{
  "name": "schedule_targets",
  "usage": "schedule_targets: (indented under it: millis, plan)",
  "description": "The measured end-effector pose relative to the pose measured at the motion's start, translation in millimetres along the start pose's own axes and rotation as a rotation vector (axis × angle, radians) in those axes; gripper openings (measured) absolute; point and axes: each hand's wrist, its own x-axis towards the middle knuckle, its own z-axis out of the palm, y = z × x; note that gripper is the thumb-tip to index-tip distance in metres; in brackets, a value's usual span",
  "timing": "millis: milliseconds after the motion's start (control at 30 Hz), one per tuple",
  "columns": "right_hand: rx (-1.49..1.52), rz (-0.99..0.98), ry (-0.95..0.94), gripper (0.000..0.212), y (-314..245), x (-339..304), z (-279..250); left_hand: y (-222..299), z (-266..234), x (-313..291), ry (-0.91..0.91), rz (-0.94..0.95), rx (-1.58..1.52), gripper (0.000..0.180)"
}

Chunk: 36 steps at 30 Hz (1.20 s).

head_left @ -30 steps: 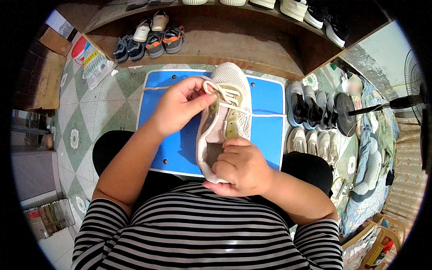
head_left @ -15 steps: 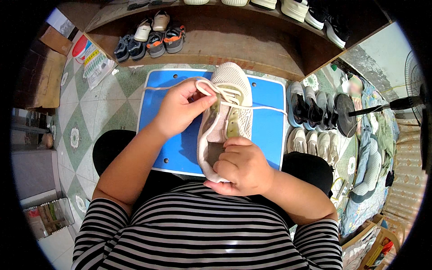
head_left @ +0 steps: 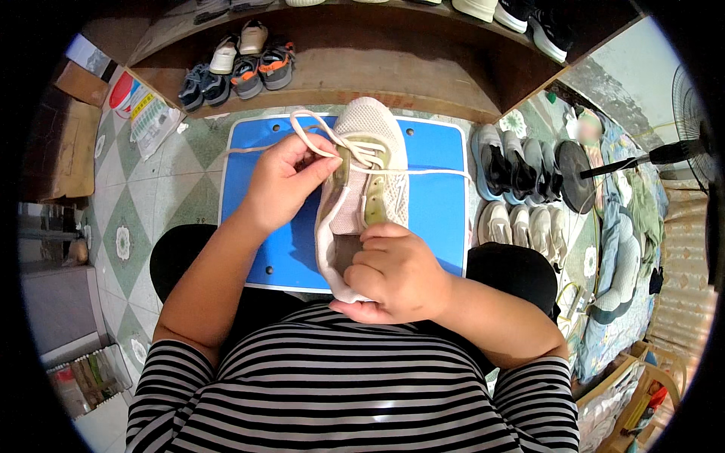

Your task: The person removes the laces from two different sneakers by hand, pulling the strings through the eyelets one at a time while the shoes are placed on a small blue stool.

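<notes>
A beige mesh sneaker lies on a small blue table, toe pointing away from me. Its cream shoelace runs through the upper eyelets only; the lower eyelets on the right flap show no lace. Beside the tongue, my left hand is closed in a pinch on the lace, and a loop of it arches above the fingertips. One loose end trails off to the left, another to the right across the table. My right hand grips the sneaker's collar near the heel, with its thumb underneath and fingers curled inside.
Beyond the table stands a wooden shoe rack with several shoes. Grey shoes and beige shoes line the tiled floor at right, near a black fan. A white bag sits at far left.
The lace loop at my left hand has grown larger and now stands up farther left. My right hand keeps its grip on the collar. The whole view has shifted slightly.
</notes>
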Motion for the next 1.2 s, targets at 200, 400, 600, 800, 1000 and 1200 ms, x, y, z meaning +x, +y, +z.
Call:
schedule_targets:
  millis: [200,400,600,800,1000,1200]
  plan:
    - [-0.003,0.013,-0.011,0.031,-0.2,-1.4,-1.7,9.5,-8.8,7.6,0.209,0.034,0.055,0.013]
    - [0.02,0.001,-0.011,0.031,0.9,0.4,-1.7,5.9,-10.8,5.6,0.212,-0.018,-0.089,0.017]
    - [0.02,-0.004,-0.011,0.03,1.4,0.4,0.4,-8.3,2.2,0.0,-0.017,0.079,0.024,0.013]
    - [0.016,-0.009,0.001,0.031,2.0,1.1,-0.2,-1.5,0.1,1.3,0.103,0.049,-0.06,0.012]
    - [0.006,0.004,-0.026,0.031,0.9,0.5,-1.3,5.2,-8.5,5.8,0.251,0.029,-0.118,0.014]
    - [-0.003,-0.006,-0.012,0.031,0.7,1.9,-1.3,-2.6,5.8,-0.8,0.01,0.072,-0.076,0.017]
